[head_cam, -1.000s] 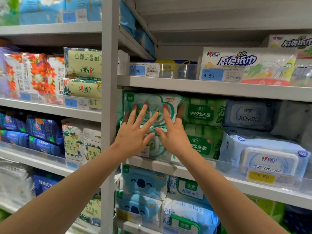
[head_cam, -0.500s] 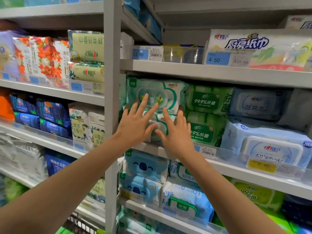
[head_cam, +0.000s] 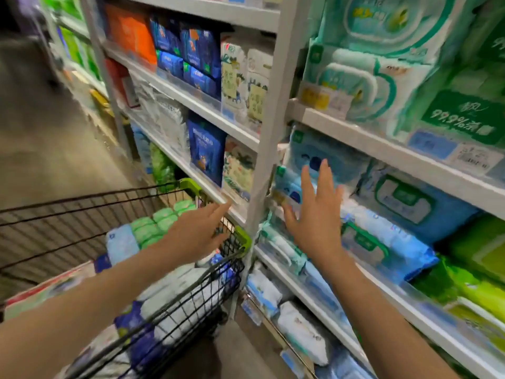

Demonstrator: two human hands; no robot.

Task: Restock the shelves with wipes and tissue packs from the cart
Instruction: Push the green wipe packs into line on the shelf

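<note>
The fingers (head_cam: 325,176) of the right hand (head_cam: 317,222) are straight and spread, holding nothing, in front of the blue wipes packs (head_cam: 336,157) on the shelves (head_cam: 382,147); the blur does not let me tell if they touch. The left hand (head_cam: 196,236) keeps its fingers (head_cam: 218,212) straight, close together and empty, above the rim of the cart (head_cam: 244,237). The green packs (head_cam: 161,222) in the cart lie at about 9 o'clock from this hand, their row running toward 2 o'clock. I judge the left hand is the nearer one for the next pick
</note>
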